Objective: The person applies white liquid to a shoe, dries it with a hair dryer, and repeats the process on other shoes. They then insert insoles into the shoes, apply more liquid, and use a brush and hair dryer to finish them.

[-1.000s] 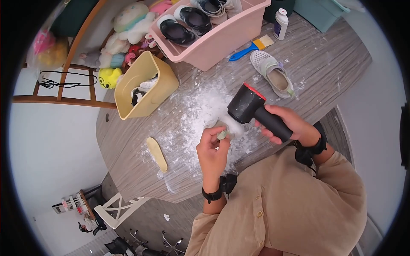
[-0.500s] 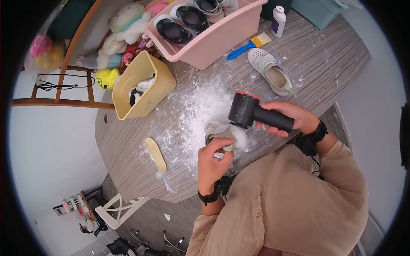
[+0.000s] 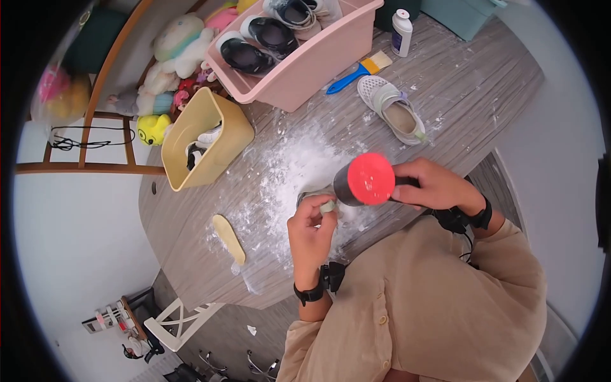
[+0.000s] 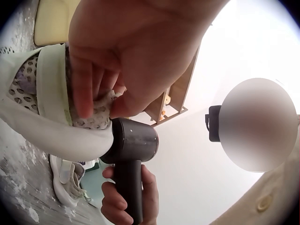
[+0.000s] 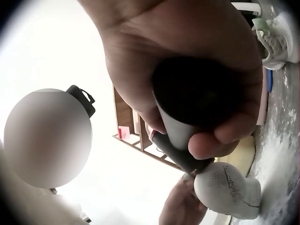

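Note:
My left hand (image 3: 310, 237) grips a pale green and white shoe (image 4: 58, 138) by its upper. The shoe's perforated fabric and pale strap show in the left wrist view; the head view hides most of it behind the hand and tool. Around the handle of a black hair-dryer-shaped tool (image 3: 371, 179) with a red round end curl the fingers of my right hand (image 3: 439, 186). The tool's other end is right at the shoe's toe in the left wrist view. White powder (image 3: 289, 162) lies spread across the table beneath.
A similar shoe (image 3: 396, 113), a blue-handled brush (image 3: 358, 73) and a white bottle (image 3: 401, 33) lie or stand beyond. A pink bin (image 3: 305, 79) and a yellow bin (image 3: 229, 143) hold shoes. At the left lies a yellowish insole (image 3: 229, 240) on the wood-patterned table (image 3: 184, 223).
My right hand has turned the tool, so its red end now faces the head camera. My left hand has tilted the shoe and shifted slightly left.

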{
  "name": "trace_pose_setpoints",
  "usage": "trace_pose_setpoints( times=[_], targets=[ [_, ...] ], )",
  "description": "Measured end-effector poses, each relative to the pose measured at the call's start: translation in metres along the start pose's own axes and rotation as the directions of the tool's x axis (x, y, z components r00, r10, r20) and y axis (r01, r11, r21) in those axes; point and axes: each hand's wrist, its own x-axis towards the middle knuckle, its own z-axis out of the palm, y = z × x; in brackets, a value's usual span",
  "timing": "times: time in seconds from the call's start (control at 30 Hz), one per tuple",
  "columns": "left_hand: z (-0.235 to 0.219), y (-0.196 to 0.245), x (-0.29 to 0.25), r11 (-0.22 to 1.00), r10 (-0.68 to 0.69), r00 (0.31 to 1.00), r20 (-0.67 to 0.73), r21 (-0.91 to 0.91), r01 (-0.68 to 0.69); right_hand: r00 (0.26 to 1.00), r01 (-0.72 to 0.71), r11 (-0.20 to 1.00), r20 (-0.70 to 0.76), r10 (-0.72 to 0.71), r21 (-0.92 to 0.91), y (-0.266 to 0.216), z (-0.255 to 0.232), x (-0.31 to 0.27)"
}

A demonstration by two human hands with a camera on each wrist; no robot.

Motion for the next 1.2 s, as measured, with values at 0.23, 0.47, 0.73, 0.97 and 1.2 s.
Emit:
trace_pose_setpoints(
  times=[0.23, 0.47, 0.73, 0.97, 1.2],
  targets=[
    [0.0, 0.004, 0.009, 0.998, -0.01, 0.999, -0.035, -0.056, 0.008, 0.981, 0.154, 0.977, -0.093, -0.169, -0.145, 0.0, 0.014, -0.009],
    [0.002, 0.007, 0.011, 0.999, 0.026, 0.998, -0.065, 0.036, -0.024, 0.984, 0.169, 0.965, -0.028, -0.178, -0.2, 0.003, 0.008, -0.016],
    [0.023, 0.032, 0.027, 0.682, 0.286, 0.907, 0.308, 0.6, -0.418, 0.969, 0.103, 0.972, -0.243, -0.05, 0.211, 0.02, -0.02, -0.037],
    [0.059, 0.008, 0.061, 0.286, 0.43, 0.678, 0.596, 0.622, -0.729, 0.706, 0.18, 0.934, -0.702, 0.095, 0.308, 0.034, -0.074, -0.051],
    [0.082, -0.015, 0.063, 0.304, 0.417, 0.672, 0.612, 0.603, -0.738, 0.465, -0.267, 0.845, -0.83, -0.308, -0.463, 0.07, -0.188, -0.028]
  ],
)
